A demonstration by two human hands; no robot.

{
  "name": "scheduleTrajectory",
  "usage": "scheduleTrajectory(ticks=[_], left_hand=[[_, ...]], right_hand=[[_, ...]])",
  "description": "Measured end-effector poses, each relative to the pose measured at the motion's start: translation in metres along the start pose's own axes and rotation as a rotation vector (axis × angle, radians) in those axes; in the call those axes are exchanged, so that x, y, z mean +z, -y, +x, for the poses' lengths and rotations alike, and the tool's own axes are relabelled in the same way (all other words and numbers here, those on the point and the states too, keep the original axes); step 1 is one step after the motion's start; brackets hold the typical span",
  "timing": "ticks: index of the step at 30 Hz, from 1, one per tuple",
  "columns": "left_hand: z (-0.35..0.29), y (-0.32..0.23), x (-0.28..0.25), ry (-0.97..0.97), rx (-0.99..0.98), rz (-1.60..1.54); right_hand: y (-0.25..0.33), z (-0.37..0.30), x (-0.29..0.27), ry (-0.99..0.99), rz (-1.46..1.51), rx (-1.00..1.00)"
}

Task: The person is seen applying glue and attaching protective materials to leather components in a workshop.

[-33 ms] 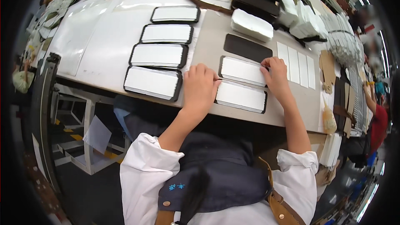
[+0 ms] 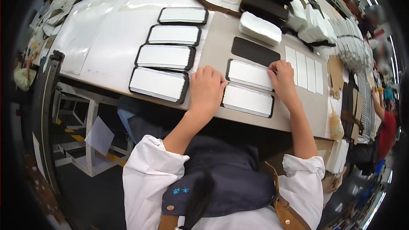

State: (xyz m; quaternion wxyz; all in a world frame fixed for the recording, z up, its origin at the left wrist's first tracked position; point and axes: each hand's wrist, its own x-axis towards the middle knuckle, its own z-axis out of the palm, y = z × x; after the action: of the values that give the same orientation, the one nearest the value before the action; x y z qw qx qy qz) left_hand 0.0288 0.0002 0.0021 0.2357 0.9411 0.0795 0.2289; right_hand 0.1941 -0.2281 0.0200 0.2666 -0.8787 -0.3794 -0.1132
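Note:
In front of me lie two white rectangular panels with black edging, the upper panel (image 2: 250,75) just beyond the lower panel (image 2: 248,100). My left hand (image 2: 207,86) is closed, thumb and fingertips pinched at the upper panel's near left corner. At that panel's right end, my right hand (image 2: 283,77) pinches the edge between thumb and fingers. The fingertips partly hide both spots. Behind the upper panel lies a bare black piece (image 2: 256,51) of similar size. A column of several black-edged white panels (image 2: 159,80) lies to the left of my left hand.
Narrow white strips (image 2: 303,69) lie beyond my right hand. A white stack (image 2: 260,28) and dark stacked pieces (image 2: 265,4) stand at the back. A squeeze bottle (image 2: 336,124) is by the right table edge. A person in red (image 2: 385,134) works farther right.
The whole view has shifted slightly, with the table things a little farther right and lower. Both hands keep their pinches at the upper panel's ends.

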Motion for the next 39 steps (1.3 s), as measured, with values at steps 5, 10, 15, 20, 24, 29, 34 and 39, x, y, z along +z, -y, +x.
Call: scheduleTrajectory(ticks=[5, 10, 15, 20, 24, 29, 34, 39], left_hand=[[0.004, -0.001, -0.002, -0.002, -0.030, -0.253], [0.007, -0.011, -0.025, 0.256, -0.163, -0.625], [0.047, 0.021, -0.082, 0.098, -0.116, -0.639], [0.105, 0.125, -0.121, -0.148, -0.272, -0.764], [0.119, 0.187, -0.096, -0.160, -0.442, -0.687], [0.120, 0.218, -0.082, -0.093, -0.436, -0.352], [0.103, 0.234, -0.085, -0.218, -0.402, -0.279], [0.057, 0.215, -0.114, -0.385, -0.417, -0.489]], right_hand=[[-0.009, 0.000, 0.005, -0.011, -0.001, -0.017], [0.002, 0.001, -0.015, 0.142, 0.477, 0.345], [-0.009, 0.000, -0.034, 0.283, 0.580, 0.465], [-0.011, -0.002, -0.047, 0.046, 0.718, 0.472], [-0.009, 0.006, -0.047, 0.002, 0.753, 0.484], [0.012, 0.040, -0.034, 0.000, 0.777, 0.417], [0.053, 0.125, 0.012, 0.059, 0.782, 0.253], [0.059, 0.206, 0.084, 0.170, 0.790, 0.219]])
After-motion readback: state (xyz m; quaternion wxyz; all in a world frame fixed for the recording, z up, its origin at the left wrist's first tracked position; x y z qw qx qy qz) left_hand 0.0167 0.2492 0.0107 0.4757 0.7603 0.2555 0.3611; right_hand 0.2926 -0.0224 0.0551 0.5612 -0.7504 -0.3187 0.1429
